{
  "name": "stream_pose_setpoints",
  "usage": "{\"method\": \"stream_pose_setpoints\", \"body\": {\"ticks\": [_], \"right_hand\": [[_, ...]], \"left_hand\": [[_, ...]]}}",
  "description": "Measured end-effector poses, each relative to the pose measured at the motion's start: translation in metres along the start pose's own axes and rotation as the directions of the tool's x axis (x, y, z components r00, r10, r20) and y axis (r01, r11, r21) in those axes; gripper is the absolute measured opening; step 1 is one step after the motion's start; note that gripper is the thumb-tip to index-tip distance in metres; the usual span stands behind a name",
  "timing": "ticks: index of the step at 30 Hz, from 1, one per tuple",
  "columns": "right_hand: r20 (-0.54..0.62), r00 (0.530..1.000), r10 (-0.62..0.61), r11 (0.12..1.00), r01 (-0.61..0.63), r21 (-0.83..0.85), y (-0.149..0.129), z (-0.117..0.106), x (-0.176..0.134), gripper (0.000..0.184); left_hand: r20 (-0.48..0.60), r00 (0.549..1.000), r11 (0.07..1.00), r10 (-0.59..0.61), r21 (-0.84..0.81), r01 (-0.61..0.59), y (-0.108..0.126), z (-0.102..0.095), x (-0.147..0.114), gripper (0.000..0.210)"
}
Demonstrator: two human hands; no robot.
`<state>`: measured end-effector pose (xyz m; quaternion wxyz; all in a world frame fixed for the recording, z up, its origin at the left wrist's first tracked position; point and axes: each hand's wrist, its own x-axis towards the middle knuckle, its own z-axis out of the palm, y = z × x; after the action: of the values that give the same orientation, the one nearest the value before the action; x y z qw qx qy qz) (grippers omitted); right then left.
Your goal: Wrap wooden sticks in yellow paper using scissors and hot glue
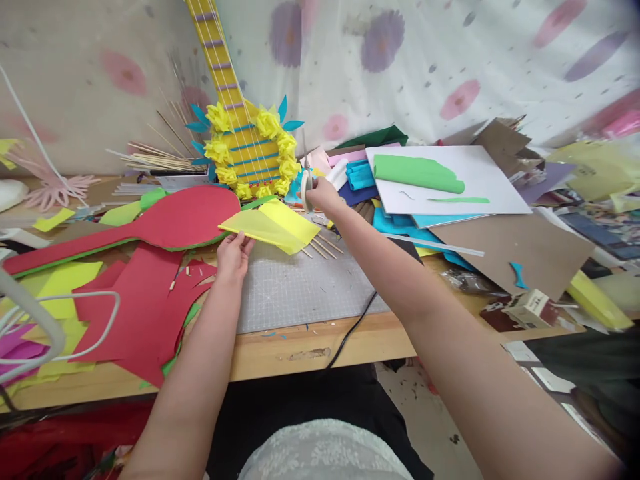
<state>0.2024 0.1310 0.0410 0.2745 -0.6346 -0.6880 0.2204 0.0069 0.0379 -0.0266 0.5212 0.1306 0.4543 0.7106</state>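
Head: left hand (235, 256) holds yellow paper (273, 230); box lettering (537, 301) seems blurred.

Hands (233, 257) above table (295, 350), yellow paper (267, 230) in left

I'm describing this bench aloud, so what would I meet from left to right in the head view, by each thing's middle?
Red paddle-shaped piece, left hand, held yellow paper, right hand, rolled green sheet, small blue scrap.

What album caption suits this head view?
Left hand holds yellow paper, right hand at a pale ringed item, near a flowered guitar model.
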Motion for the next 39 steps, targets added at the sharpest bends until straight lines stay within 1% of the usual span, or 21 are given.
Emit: {"method": "stream_pose_setpoints", "body": {"ticks": [2, 3, 5, 7, 9, 11, 14, 16, 18, 20, 24, 26, 28, 31, 33, 36, 39], "right_hand": [[0.004, 0.999, 0.052, 0.996, -0.052, 0.076, 0.006, 0.005, -0.024, 0.038], [0.021, 0.999, 0.048, 0.992, -0.05, 0.12, 0.009, 0.006, -0.037, 0.038], [0.105, 0.994, -0.01, 0.975, -0.013, 0.223, 0.018, 0.007, -0.063, 0.041], [0.215, 0.974, -0.073, 0.946, 0.0, 0.325, 0.029, 0.003, -0.087, 0.044], [0.334, 0.935, -0.117, 0.923, -0.022, 0.384, 0.039, -0.003, -0.104, 0.045], [0.451, 0.883, -0.133, 0.933, -0.042, 0.358, 0.048, -0.009, -0.115, 0.047], [0.593, 0.795, -0.126, 0.949, -0.077, 0.305, 0.055, -0.015, -0.118, 0.049], [0.649, 0.749, -0.131, 0.949, -0.094, 0.3, 0.055, -0.014, -0.115, 0.049], [0.665, 0.734, -0.139, 0.941, -0.111, 0.318, 0.052, -0.008, -0.111, 0.05], [0.665, 0.734, -0.137, 0.93, -0.135, 0.341, 0.047, -0.001, -0.106, 0.051], [0.669, 0.738, -0.091, 0.935, -0.169, 0.313, 0.035, 0.009, -0.098, 0.052], [0.679, 0.732, -0.061, 0.945, -0.176, 0.274, 0.03, 0.009, -0.097, 0.053], [0.697, 0.716, -0.041, 0.953, -0.182, 0.243, 0.028, 0.007, -0.096, 0.053], [0.725, 0.687, -0.051, 0.956, -0.176, 0.234, 0.029, 0.004, -0.096, 0.054], [0.731, 0.679, -0.069, 0.954, -0.17, 0.247, 0.029, 0.004, -0.095, 0.055], [0.716, 0.696, -0.059, 0.949, -0.184, 0.257, 0.026, 0.006, -0.096, 0.055], [0.689, 0.722, -0.064, 0.946, -0.176, 0.272, 0.021, 0.007, -0.097, 0.053]], "left_hand": [[-0.028, 1.0, 0.998, -0.006, -0.055, 0.005, -0.006, 0.008, -0.005, 0.018], [-0.041, 0.999, 0.997, -0.009, -0.073, 0.006, -0.009, 0.012, -0.006, 0.018], [-0.067, 0.998, 0.996, 0.005, -0.085, -0.01, -0.015, 0.02, -0.008, 0.017], [-0.097, 0.994, 0.995, 0.054, -0.083, -0.062, -0.018, 0.026, -0.007, 0.015], [-0.132, 0.985, 0.99, 0.108, -0.07, -0.118, -0.021, 0.029, -0.004, 0.014], [-0.18, 0.974, 0.988, 0.137, -0.048, -0.148, -0.023, 0.03, 0.001, 0.014], [-0.275, 0.953, 0.989, 0.125, -0.044, -0.142, -0.028, 0.028, 0.007, 0.016], [-0.301, 0.946, 0.99, 0.118, -0.045, -0.137, -0.033, 0.027, 0.009, 0.016], [-0.275, 0.951, 0.989, 0.143, 0.0, -0.148, -0.038, 0.026, 0.007, 0.015], [-0.249, 0.955, 0.987, 0.16, 0.023, -0.159, -0.041, 0.028, 0.001, 0.015], [-0.303, 0.947, 0.984, 0.106, -0.105, -0.144, -0.04, 0.033, -0.014, 0.014], [-0.324, 0.941, 0.982, 0.098, -0.124, -0.145, -0.037, 0.035, -0.02, 0.014], [-0.345, 0.933, 0.979, 0.099, -0.136, -0.154, -0.034, 0.034, -0.023, 0.014], [-0.368, 0.924, 0.976, 0.101, -0.145, -0.164, -0.033, 0.033, -0.025, 0.014], [-0.359, 0.928, 0.982, 0.099, -0.117, -0.15, -0.034, 0.034, -0.028, 0.014], [-0.333, 0.939, 0.987, 0.09, -0.099, -0.129, -0.038, 0.038, -0.033, 0.014], [-0.323, 0.944, 0.98, 0.065, -0.158, -0.121, -0.039, 0.042, -0.04, 0.014]]}}
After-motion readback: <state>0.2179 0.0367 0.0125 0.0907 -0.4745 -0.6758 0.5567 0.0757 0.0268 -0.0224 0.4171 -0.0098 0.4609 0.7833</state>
